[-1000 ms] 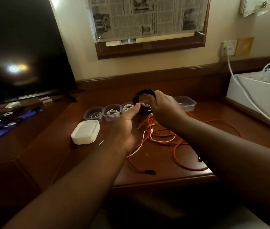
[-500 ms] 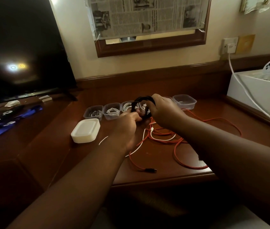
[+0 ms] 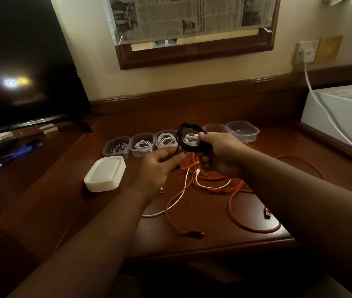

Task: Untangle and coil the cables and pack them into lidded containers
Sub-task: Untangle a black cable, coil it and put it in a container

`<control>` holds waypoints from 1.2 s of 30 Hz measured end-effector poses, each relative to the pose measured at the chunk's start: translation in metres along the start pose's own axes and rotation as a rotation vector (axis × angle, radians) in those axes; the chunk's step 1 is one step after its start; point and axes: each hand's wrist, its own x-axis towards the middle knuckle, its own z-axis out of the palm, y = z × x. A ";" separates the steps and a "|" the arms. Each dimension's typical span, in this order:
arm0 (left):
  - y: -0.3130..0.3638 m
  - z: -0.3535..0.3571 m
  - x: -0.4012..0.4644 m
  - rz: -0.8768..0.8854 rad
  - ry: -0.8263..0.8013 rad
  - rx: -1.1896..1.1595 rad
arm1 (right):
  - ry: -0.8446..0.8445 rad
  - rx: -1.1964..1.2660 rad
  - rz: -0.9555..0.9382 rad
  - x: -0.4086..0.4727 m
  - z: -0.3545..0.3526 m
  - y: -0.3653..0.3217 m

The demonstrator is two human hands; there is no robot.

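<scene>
Your two bare forearms reach forward over the desk edge, converging toward the middle of the view, the left one rising from about 7 o'clock and the right from about 4 o'clock. Your right hand (image 3: 220,153) is raised, back facing you, fingers curled round a black coiled cable (image 3: 189,137) that stands up at its 11 o'clock side. Your left hand (image 3: 155,166) sits lower and at 9 o'clock of the right one, palm turned partly up, fingers loosely spread and pointing toward 2 o'clock, its fingertips (image 3: 178,158) just below the coil; whether they touch it is unclear.
</scene>
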 end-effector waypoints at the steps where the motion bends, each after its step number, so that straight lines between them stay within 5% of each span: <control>1: -0.004 0.001 0.006 -0.002 0.045 0.017 | -0.049 0.051 0.024 0.005 0.001 0.002; 7: -0.022 0.004 0.045 -0.136 0.342 -0.314 | 0.012 0.095 0.005 0.040 0.013 0.013; 16: -0.036 0.014 0.066 0.043 0.268 -0.188 | 0.222 -0.369 -0.215 0.091 0.024 0.028; 21: -0.048 0.012 0.076 0.010 0.360 -0.212 | 0.163 -0.356 -0.193 0.101 0.020 0.030; 31: -0.044 0.005 0.084 -0.084 0.186 -0.106 | 0.070 -0.360 -0.233 0.098 0.013 0.028; 36: -0.039 0.004 0.086 -0.113 0.261 -0.253 | 0.052 -0.361 -0.127 0.097 0.008 0.027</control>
